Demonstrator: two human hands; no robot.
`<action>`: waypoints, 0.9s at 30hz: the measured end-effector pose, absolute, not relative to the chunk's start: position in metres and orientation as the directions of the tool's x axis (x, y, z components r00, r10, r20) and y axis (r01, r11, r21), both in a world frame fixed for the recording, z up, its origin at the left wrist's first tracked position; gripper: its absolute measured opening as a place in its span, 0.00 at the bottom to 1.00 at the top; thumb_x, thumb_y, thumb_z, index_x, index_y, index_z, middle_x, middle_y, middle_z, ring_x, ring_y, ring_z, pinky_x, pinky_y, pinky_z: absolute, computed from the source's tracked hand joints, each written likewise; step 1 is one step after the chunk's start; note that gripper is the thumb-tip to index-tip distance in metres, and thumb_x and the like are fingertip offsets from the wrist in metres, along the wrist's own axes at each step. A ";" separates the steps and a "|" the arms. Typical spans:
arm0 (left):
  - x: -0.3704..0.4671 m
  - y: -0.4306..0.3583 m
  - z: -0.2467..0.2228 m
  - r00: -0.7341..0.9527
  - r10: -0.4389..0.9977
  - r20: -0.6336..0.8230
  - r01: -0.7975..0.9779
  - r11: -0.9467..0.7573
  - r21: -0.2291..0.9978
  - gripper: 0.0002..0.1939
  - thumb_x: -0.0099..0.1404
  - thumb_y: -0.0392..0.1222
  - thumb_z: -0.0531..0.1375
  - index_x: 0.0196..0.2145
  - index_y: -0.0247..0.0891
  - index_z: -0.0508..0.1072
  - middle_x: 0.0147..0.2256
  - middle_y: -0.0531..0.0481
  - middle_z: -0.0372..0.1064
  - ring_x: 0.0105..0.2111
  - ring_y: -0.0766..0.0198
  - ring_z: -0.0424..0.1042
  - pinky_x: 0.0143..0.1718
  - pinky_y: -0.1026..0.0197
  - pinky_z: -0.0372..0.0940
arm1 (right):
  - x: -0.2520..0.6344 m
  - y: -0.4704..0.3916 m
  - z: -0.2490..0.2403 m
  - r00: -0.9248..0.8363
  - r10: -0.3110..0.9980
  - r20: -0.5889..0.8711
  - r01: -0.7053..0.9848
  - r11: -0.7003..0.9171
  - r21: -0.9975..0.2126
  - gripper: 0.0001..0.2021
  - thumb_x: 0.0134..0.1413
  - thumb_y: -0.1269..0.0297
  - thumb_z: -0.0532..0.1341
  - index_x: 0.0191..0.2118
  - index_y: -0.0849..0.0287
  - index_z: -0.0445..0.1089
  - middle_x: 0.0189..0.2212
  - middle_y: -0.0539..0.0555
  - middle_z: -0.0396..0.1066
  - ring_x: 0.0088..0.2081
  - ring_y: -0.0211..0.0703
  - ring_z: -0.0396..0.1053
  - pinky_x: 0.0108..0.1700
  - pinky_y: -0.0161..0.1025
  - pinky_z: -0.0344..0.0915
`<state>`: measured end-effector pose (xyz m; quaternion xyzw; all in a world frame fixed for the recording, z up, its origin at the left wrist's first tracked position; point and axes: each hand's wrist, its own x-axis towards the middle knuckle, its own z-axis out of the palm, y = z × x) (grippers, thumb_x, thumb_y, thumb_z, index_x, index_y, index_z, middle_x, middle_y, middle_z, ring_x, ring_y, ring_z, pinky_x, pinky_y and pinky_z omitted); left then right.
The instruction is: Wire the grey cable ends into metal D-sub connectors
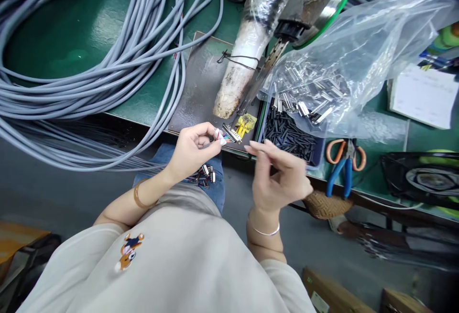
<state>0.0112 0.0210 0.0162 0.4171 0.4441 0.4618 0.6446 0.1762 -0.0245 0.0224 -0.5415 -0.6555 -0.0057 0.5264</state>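
My left hand is closed, pinching the stripped end of a cable with thin coloured wires fanned out past the fingertips. Just beyond the wires, a metal multi-pin connector lies at the front edge of a dark board. Touching or close beside the connector is a yellow piece. To the right, my right hand hovers before a blue tray of short black tubes. Its thumb and fingers are drawn together; whatever may be between them is too small to tell.
Above the board, a soldering iron points down beside a wrapped white tube. Grey cables coil at left. A plastic bag of metal connectors overlaps the tray. Orange-handled cutters and blue-handled pliers lie right; more connectors rest near my lap.
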 end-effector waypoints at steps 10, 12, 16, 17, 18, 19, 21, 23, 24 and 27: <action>0.010 0.025 0.013 0.212 0.962 -0.169 -0.246 0.221 0.944 0.09 0.54 0.39 0.69 0.26 0.34 0.71 0.24 0.53 0.69 0.16 0.78 0.58 0.15 0.71 0.51 | 0.169 -0.011 0.003 0.090 0.798 0.596 0.619 0.424 -0.661 0.08 0.58 0.76 0.67 0.38 0.55 0.73 0.39 0.50 0.82 0.41 0.40 0.82 0.41 0.35 0.78; 0.008 0.028 0.012 0.222 0.963 -0.155 -0.202 0.201 0.959 0.08 0.53 0.36 0.68 0.25 0.34 0.71 0.22 0.55 0.66 0.17 0.78 0.56 0.16 0.71 0.50 | 0.169 -0.010 0.002 0.051 0.763 0.644 0.647 0.466 -0.604 0.09 0.57 0.77 0.67 0.38 0.55 0.72 0.40 0.51 0.83 0.41 0.40 0.82 0.42 0.36 0.78; 0.002 0.033 0.014 0.368 0.911 -0.186 -0.180 0.266 0.947 0.09 0.55 0.37 0.69 0.25 0.35 0.70 0.17 0.58 0.61 0.14 0.77 0.55 0.15 0.71 0.50 | 0.170 -0.010 0.002 0.056 0.784 0.619 0.633 0.452 -0.629 0.09 0.57 0.77 0.67 0.37 0.54 0.72 0.39 0.49 0.82 0.39 0.39 0.82 0.40 0.35 0.78; 0.002 0.033 0.015 0.378 0.906 -0.189 -0.203 0.280 0.938 0.10 0.56 0.38 0.68 0.25 0.35 0.70 0.18 0.58 0.62 0.14 0.77 0.56 0.14 0.70 0.50 | 0.170 -0.009 0.001 0.077 0.794 0.603 0.617 0.437 -0.655 0.09 0.57 0.76 0.67 0.38 0.54 0.72 0.38 0.49 0.82 0.40 0.40 0.82 0.39 0.35 0.78; 0.002 0.033 0.015 0.366 0.912 -0.185 -0.225 0.280 0.933 0.10 0.57 0.39 0.68 0.26 0.35 0.70 0.19 0.57 0.64 0.14 0.76 0.57 0.14 0.70 0.51 | 0.170 -0.009 0.001 0.092 0.798 0.596 0.606 0.430 -0.670 0.08 0.58 0.76 0.67 0.38 0.54 0.72 0.39 0.49 0.82 0.40 0.40 0.82 0.38 0.35 0.78; 0.003 0.032 0.015 0.336 0.925 -0.175 -0.239 0.263 0.935 0.10 0.57 0.40 0.68 0.27 0.35 0.70 0.21 0.56 0.65 0.14 0.76 0.58 0.15 0.70 0.52 | 0.169 -0.009 0.000 0.098 0.795 0.599 0.602 0.432 -0.671 0.08 0.58 0.75 0.66 0.38 0.54 0.72 0.39 0.50 0.82 0.41 0.40 0.82 0.39 0.36 0.78; 0.007 0.029 0.015 0.255 0.956 -0.144 -0.235 0.206 0.950 0.09 0.57 0.39 0.68 0.28 0.35 0.70 0.22 0.56 0.65 0.15 0.77 0.57 0.15 0.69 0.51 | 0.169 -0.009 -0.001 0.079 0.779 0.622 0.610 0.456 -0.649 0.09 0.58 0.75 0.66 0.39 0.54 0.71 0.41 0.50 0.82 0.42 0.41 0.82 0.41 0.37 0.79; 0.010 0.026 0.015 0.201 0.973 -0.117 -0.205 0.159 0.966 0.07 0.57 0.37 0.67 0.28 0.35 0.71 0.22 0.56 0.63 0.16 0.77 0.56 0.15 0.69 0.49 | 0.170 -0.008 -0.002 0.050 0.770 0.636 0.614 0.479 -0.628 0.09 0.58 0.76 0.66 0.39 0.53 0.71 0.42 0.51 0.82 0.43 0.42 0.82 0.43 0.39 0.79; 0.011 0.025 0.014 0.189 0.976 -0.109 -0.192 0.146 0.970 0.06 0.56 0.36 0.66 0.28 0.35 0.71 0.22 0.56 0.63 0.16 0.77 0.55 0.16 0.69 0.49 | 0.170 -0.008 -0.003 0.041 0.770 0.637 0.614 0.484 -0.624 0.09 0.58 0.76 0.66 0.39 0.53 0.70 0.43 0.52 0.82 0.43 0.42 0.82 0.44 0.39 0.79; 0.012 0.025 0.013 0.177 0.979 -0.100 -0.177 0.132 0.975 0.06 0.57 0.36 0.66 0.27 0.35 0.70 0.23 0.56 0.62 0.18 0.77 0.54 0.17 0.69 0.48 | 0.171 -0.007 -0.004 0.032 0.772 0.635 0.613 0.487 -0.623 0.09 0.58 0.75 0.65 0.38 0.53 0.69 0.43 0.52 0.82 0.44 0.42 0.82 0.44 0.38 0.78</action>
